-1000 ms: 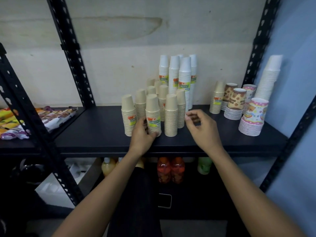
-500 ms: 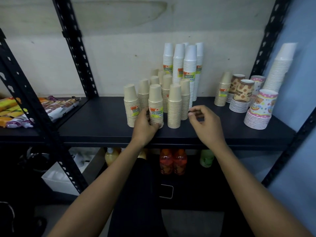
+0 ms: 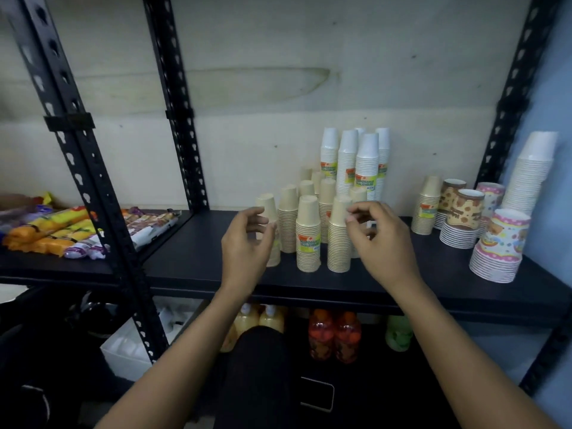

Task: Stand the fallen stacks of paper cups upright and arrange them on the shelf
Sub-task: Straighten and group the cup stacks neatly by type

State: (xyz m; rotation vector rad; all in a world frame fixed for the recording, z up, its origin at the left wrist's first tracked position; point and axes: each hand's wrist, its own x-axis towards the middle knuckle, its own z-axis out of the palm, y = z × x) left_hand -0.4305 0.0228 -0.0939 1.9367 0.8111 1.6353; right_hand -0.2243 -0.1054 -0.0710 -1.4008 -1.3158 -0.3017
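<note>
Snack packets (image 3: 62, 230) lie far left. On the black shelf (image 3: 192, 255), beige paper cup stacks (image 3: 308, 233) stand upright in a tight cluster, with taller white cup stacks (image 3: 366, 162) behind. The left hand (image 3: 247, 243) hovers before the leftmost beige stack (image 3: 266, 205), fingers loosely curled and empty. The right hand (image 3: 383, 243), likewise half-curled and empty, hangs beside the front-right beige stack (image 3: 339, 243). Patterned cup stacks (image 3: 498, 246) sit right. Straightening likely works best by pushing low on each stack, the other hand steadying its neighbours.
</note>
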